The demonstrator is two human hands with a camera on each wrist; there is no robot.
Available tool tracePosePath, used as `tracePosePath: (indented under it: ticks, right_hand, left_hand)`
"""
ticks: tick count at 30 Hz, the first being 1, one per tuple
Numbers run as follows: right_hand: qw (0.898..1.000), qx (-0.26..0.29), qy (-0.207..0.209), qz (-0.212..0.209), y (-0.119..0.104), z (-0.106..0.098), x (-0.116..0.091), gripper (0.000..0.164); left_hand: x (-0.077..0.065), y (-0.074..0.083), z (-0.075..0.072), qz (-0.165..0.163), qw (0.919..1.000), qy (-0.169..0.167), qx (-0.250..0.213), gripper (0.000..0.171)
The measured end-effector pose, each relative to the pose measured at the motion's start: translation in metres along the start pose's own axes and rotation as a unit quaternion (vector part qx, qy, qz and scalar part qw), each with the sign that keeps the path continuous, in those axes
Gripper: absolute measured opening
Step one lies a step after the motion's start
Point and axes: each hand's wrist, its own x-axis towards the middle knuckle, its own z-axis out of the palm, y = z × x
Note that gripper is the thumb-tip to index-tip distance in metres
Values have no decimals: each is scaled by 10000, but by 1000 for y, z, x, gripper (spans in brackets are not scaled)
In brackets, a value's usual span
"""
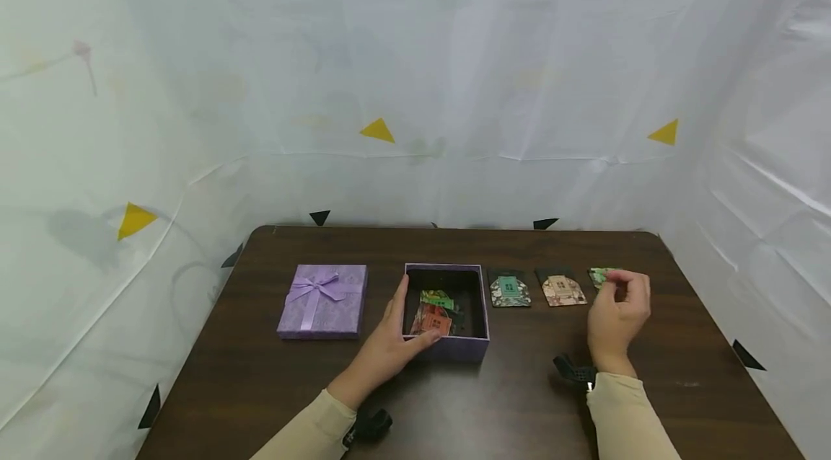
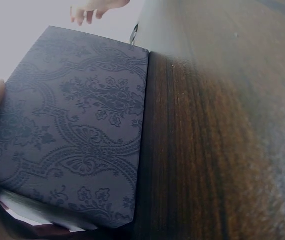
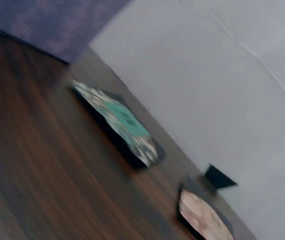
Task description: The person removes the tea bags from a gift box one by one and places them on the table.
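Observation:
An open purple box (image 1: 462, 350) with a dark inside stands near the middle of the table. My left hand (image 1: 384, 355) holds it by its left side and front rim. Inside lie a packet with a green picture (image 1: 438, 299) and one with a red-orange label (image 1: 433, 319). My right hand (image 1: 620, 312) hovers by another green packet (image 1: 599, 277), partly hiding it; in the left wrist view its fingers hang loosely bent. Beside the box lie a packet with a teal label (image 1: 509, 290) and one with a beige label (image 1: 561, 288). The right wrist view leaves out my right hand.
A lilac lid (image 1: 322, 301) with a ribbon bow lies left of the box. The dark wooden table (image 1: 513, 402) ends at a white sheet (image 1: 428, 193) behind it, with more sheeting on both sides.

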Motion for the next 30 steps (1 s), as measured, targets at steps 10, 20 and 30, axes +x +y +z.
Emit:
tracePosePath:
  ticks: [10,20,30]
  right_hand:
    - [9451,1085,-2912,1008,-64,36,-21,16]
    - [7281,2825,-5327,3261,-104,101,-37,22]
    - [7008,1326,-5995,3633,-97,135,-50,34]
  left_hand:
    - [-2,-1,2,-12,10000,-13,9,112]
    - [1,-1,0,54,10000,29,-73,114]
    - [2,0,-1,167,9998,-26,-91,111]
